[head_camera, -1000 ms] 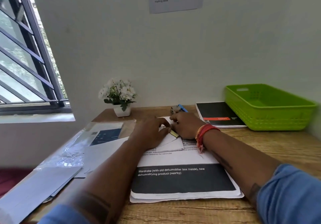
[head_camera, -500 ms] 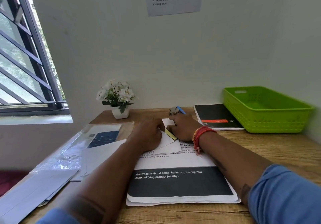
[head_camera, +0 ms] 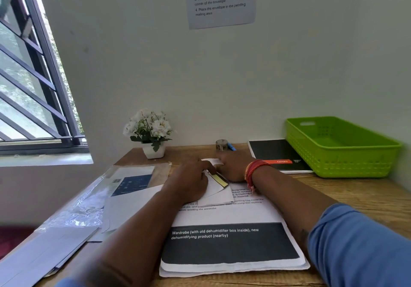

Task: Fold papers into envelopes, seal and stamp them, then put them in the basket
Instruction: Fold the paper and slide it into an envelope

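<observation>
Your left hand (head_camera: 189, 182) and right hand (head_camera: 233, 166) both press flat on the small white envelope (head_camera: 219, 194) mid-desk, fingers fairly straight. Far right, the lime-green plastic basket (head_camera: 347, 162) shows only its own green floor.

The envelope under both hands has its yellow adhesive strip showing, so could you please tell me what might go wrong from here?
1. The envelope lies on the stack of printed papers; the exposed yellow strip could catch the top sheet instead of the flap.
2. Both the left hand and right hand work at one end, so the flap may crease crooked.
3. The green basket is empty and sits far right, a long reach.
</observation>
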A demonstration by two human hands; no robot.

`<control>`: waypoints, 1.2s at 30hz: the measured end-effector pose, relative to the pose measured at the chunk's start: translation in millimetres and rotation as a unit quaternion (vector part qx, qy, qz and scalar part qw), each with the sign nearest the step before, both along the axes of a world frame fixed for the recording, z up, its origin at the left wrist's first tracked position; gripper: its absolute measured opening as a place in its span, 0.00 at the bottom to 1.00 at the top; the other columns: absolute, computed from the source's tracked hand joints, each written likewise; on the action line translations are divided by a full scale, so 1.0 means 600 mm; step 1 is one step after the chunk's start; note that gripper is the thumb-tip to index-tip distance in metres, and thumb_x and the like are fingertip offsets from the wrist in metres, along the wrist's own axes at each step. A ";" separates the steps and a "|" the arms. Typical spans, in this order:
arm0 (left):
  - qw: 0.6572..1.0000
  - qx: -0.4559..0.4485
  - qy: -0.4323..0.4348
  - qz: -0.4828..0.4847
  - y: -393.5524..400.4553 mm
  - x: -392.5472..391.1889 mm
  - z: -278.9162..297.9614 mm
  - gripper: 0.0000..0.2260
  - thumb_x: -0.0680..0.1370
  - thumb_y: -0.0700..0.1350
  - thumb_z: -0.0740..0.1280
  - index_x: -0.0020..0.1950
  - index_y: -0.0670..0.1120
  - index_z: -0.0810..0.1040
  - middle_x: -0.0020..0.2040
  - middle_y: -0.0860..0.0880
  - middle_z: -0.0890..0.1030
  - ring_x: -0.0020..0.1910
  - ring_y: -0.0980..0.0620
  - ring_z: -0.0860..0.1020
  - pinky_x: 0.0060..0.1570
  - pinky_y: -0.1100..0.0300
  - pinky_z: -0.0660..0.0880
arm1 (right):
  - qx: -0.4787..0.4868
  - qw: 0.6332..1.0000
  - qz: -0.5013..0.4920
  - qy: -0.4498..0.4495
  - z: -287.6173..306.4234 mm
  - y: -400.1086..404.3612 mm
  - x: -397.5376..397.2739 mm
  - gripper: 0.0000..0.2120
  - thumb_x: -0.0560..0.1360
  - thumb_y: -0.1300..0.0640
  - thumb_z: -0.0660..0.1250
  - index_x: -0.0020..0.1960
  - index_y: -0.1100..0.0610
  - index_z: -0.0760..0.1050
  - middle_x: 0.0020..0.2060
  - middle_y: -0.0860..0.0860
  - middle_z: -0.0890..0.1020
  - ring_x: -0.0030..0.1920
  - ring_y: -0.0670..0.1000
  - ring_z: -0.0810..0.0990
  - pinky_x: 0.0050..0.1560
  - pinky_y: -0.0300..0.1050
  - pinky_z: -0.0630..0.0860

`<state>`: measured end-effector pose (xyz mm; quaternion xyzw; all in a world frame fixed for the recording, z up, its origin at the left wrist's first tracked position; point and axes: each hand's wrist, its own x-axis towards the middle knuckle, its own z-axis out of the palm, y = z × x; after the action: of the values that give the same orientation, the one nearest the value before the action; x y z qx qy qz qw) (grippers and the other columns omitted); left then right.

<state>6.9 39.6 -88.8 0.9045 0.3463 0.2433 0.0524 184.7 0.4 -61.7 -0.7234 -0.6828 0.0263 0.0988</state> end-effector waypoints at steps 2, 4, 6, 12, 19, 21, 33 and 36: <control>1.000 0.004 -0.010 -0.002 0.000 0.001 0.001 0.17 0.77 0.39 0.61 0.55 0.58 0.82 0.57 0.52 0.78 0.58 0.52 0.73 0.55 0.59 0.67 | 0.021 1.000 0.000 0.009 -0.003 -0.001 0.000 0.18 0.82 0.46 0.60 0.69 0.52 0.71 0.64 0.53 0.78 0.62 0.56 0.77 0.57 0.47 0.73; 1.000 0.010 -0.019 -0.004 0.000 0.002 0.000 0.16 0.77 0.39 0.61 0.53 0.57 0.82 0.56 0.53 0.77 0.58 0.53 0.73 0.53 0.61 0.65 | 0.039 0.999 0.000 0.034 -0.006 0.001 0.006 0.17 0.81 0.48 0.62 0.67 0.53 0.71 0.64 0.54 0.77 0.62 0.56 0.77 0.54 0.45 0.71; 1.000 0.016 -0.023 -0.007 -0.002 0.004 0.000 0.14 0.76 0.39 0.62 0.52 0.56 0.81 0.54 0.53 0.77 0.56 0.53 0.73 0.50 0.62 0.63 | 0.060 0.997 -0.003 0.053 -0.007 0.004 0.010 0.18 0.80 0.48 0.64 0.68 0.53 0.71 0.66 0.54 0.76 0.63 0.55 0.77 0.57 0.44 0.71; 0.999 0.019 -0.029 -0.017 -0.008 0.002 0.002 0.12 0.75 0.40 0.62 0.51 0.56 0.81 0.52 0.55 0.77 0.52 0.56 0.71 0.49 0.60 0.66 | 0.047 0.998 -0.002 0.049 -0.006 0.006 0.008 0.28 0.78 0.44 0.67 0.75 0.50 0.67 0.72 0.52 0.73 0.70 0.55 0.73 0.69 0.51 0.71; 0.999 0.009 -0.036 -0.039 -0.005 0.003 -0.002 0.17 0.76 0.37 0.61 0.50 0.58 0.82 0.53 0.55 0.75 0.53 0.54 0.73 0.49 0.61 0.66 | 0.116 0.984 -0.010 0.137 -0.007 -0.006 0.014 0.22 0.76 0.54 0.71 0.69 0.50 0.72 0.61 0.51 0.79 0.58 0.51 0.77 0.55 0.39 0.68; 0.999 0.005 -0.034 -0.035 -0.006 0.004 0.000 0.14 0.76 0.39 0.62 0.49 0.57 0.81 0.52 0.55 0.74 0.52 0.54 0.73 0.48 0.60 0.66 | 0.158 0.969 -0.020 0.188 0.000 -0.010 0.014 0.22 0.75 0.56 0.72 0.67 0.50 0.73 0.52 0.48 0.78 0.51 0.48 0.75 0.52 0.38 0.68; 0.996 -0.053 0.047 -0.055 -0.026 -0.002 0.021 0.27 0.73 0.73 0.62 0.61 0.55 0.81 0.59 0.58 0.79 0.58 0.58 0.74 0.54 0.59 0.69 | 0.193 0.918 -0.130 0.322 0.013 -0.033 0.021 0.24 0.74 0.68 0.69 0.68 0.53 0.76 0.67 0.52 0.77 0.62 0.52 0.77 0.55 0.37 0.70; 0.993 -0.059 0.095 -0.047 -0.033 -0.003 0.022 0.42 0.63 0.82 0.60 0.67 0.57 0.76 0.70 0.56 0.75 0.69 0.55 0.70 0.70 0.51 0.67 | 0.241 0.893 -0.164 0.343 0.020 -0.038 0.023 0.20 0.76 0.71 0.64 0.61 0.54 0.81 0.62 0.52 0.81 0.56 0.51 0.78 0.52 0.36 0.72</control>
<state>5.1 19.9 -75.7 0.9339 0.3209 0.1330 0.0844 198.4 -22.2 -49.5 -0.7253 -0.4633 0.0913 0.5010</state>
